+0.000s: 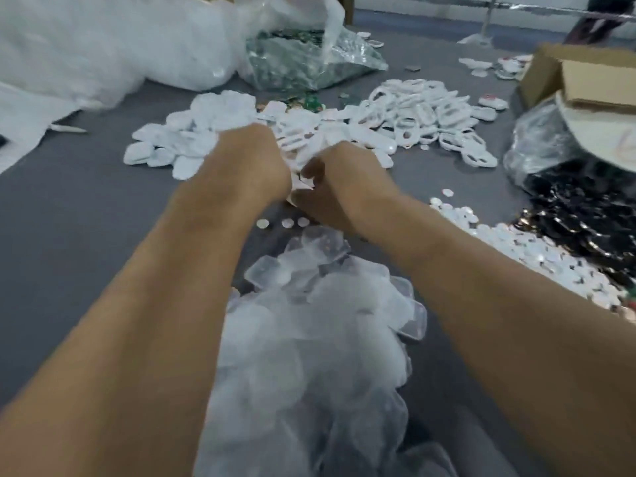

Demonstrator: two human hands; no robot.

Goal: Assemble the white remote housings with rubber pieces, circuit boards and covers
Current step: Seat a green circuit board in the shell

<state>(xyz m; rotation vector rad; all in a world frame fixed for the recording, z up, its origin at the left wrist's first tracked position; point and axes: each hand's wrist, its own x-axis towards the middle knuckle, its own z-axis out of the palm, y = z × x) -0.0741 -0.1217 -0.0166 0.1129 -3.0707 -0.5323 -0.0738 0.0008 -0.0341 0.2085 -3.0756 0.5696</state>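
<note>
My left hand (256, 160) and my right hand (339, 187) meet at the middle of the grey table, fingers curled together around a small white remote housing (303, 187) that is mostly hidden between them. Behind the hands lies a pile of solid white covers (192, 136). To its right is a heap of white housing frames with openings (423, 111). A mound of translucent rubber pieces (309, 304) sits in front, between my forearms. Green circuit boards (309, 101) peek out behind the hands.
A clear bag of green circuit boards (303, 60) stands at the back. Small white discs (516, 242) and dark shiny parts (578, 215) spread at the right. A cardboard box (585, 80) sits far right. Large white plastic bags (86, 46) fill the back left.
</note>
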